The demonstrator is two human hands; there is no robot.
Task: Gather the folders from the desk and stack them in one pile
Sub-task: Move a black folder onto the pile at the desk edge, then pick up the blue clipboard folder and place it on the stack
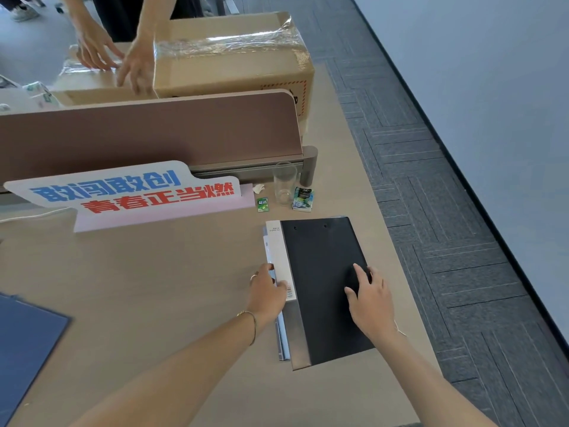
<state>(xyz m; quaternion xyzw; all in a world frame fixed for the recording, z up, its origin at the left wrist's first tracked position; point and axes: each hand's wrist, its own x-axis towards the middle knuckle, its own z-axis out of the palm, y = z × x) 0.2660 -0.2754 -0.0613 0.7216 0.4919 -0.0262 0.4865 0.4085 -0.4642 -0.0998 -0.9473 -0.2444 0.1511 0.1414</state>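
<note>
A black folder (320, 257) lies on top of a small pile on the right part of the desk (138, 288). Under it, a white-spined folder (278, 257) and a light blue folder (282, 343) stick out along the left side. My left hand (267, 291) grips the pile's left edge, fingers curled around the spines. My right hand (368, 298) rests flat on the black cover, fingers spread. A dark blue folder (24, 343) lies apart at the desk's left edge, partly cut off by the frame.
A printed sign (129, 192) leans before the brown divider (147, 131). A clear glass (284, 183), a green packet (262, 204) and a tissue pack (303, 198) stand behind the pile. Beyond the divider, another person's hands (123, 57) touch a taped cardboard box (231, 57). Grey carpet lies right.
</note>
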